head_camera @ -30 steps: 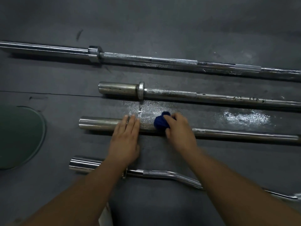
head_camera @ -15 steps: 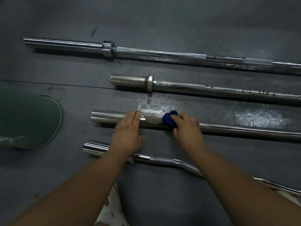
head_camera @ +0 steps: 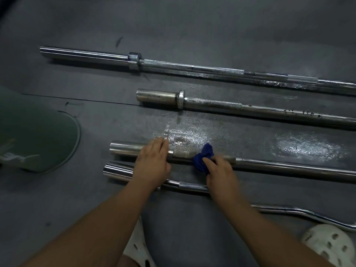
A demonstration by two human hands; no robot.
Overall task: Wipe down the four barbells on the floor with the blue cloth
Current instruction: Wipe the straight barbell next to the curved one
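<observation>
Head view: left hand [head_camera: 152, 162], fingers straight, pins third barbell [head_camera: 289, 167] against rolling; right hand [head_camera: 221, 174] at its 3 o'clock grips blue cloth [head_camera: 204, 157], rubbing

I note polished chrome on the curl bar [head_camera: 117, 170], dull spotted metal on the second-farthest barbell [head_camera: 250, 110], soft woven blue cloth [head_camera: 204, 151], and a matt textured floor [head_camera: 192, 26].

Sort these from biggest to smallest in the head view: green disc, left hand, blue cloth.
1. green disc, though cut off at the edge.
2. left hand.
3. blue cloth, bunched, partly under the right hand.
</observation>
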